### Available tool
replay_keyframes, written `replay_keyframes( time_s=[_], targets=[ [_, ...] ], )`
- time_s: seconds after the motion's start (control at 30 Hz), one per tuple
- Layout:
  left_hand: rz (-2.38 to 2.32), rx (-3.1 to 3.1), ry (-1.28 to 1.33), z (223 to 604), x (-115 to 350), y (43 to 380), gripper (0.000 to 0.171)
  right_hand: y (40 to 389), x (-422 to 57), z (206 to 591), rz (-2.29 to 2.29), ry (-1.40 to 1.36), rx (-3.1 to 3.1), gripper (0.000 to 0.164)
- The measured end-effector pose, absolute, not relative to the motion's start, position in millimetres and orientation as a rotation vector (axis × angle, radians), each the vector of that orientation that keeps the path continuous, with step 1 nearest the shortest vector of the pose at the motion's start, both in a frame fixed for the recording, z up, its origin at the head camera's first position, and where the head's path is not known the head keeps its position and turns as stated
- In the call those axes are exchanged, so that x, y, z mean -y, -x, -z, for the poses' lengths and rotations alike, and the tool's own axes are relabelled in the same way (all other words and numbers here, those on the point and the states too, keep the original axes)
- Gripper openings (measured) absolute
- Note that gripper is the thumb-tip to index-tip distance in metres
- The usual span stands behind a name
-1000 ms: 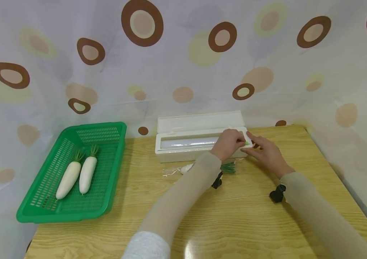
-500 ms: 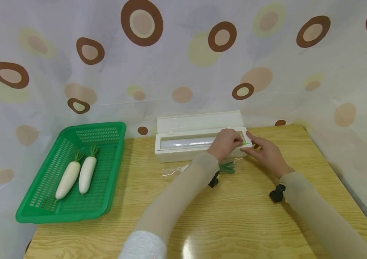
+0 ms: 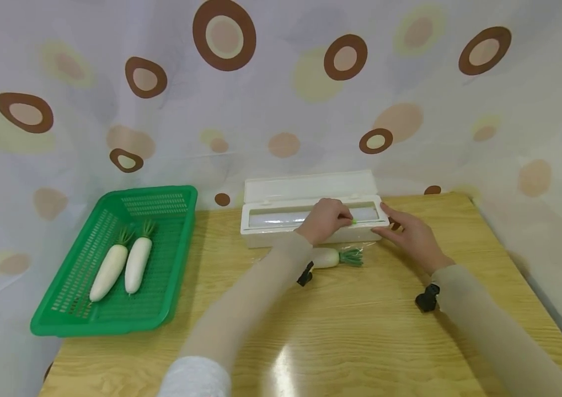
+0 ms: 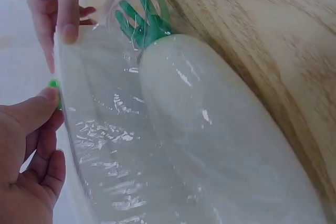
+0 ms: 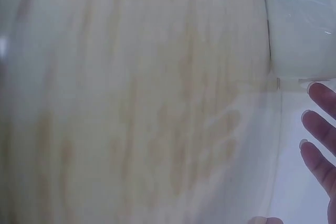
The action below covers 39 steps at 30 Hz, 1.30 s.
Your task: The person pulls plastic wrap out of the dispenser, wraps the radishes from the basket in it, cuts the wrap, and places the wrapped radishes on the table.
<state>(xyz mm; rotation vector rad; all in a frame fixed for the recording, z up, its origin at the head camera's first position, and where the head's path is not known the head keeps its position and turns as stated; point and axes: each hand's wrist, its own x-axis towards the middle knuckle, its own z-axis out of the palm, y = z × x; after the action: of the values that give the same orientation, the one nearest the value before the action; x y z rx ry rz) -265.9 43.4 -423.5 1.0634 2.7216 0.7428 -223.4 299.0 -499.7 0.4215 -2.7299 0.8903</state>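
A white cling film dispenser stands at the back middle with its lid raised and a film roll inside. My left hand pinches a small green cutter slider between thumb and finger on the dispenser's front edge. My right hand grips the dispenser's right end, thumb at the front corner and fingers at the back. In the left wrist view, clear film runs from the edge over a white radish with green tops, which lies in front of the dispenser, partly hidden by my left arm in the head view.
On the left, a green basket holds two white radishes with leafy tops. Behind the wooden table hangs a patterned curtain, which also closes off both sides.
My left hand has slid the green cutter slider leftward from the dispenser's right end. More of the radish shows beside my left arm. The right hand keeps its grip on the end.
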Motion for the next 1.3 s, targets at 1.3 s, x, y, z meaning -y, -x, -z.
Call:
replay_keyframes(
  time_s=[1.3],
  targets=[
    [-0.772,-2.746,-0.81,415,123,267,0.014,224,-297,502,-0.754,-0.483,2.712,0.067]
  ],
)
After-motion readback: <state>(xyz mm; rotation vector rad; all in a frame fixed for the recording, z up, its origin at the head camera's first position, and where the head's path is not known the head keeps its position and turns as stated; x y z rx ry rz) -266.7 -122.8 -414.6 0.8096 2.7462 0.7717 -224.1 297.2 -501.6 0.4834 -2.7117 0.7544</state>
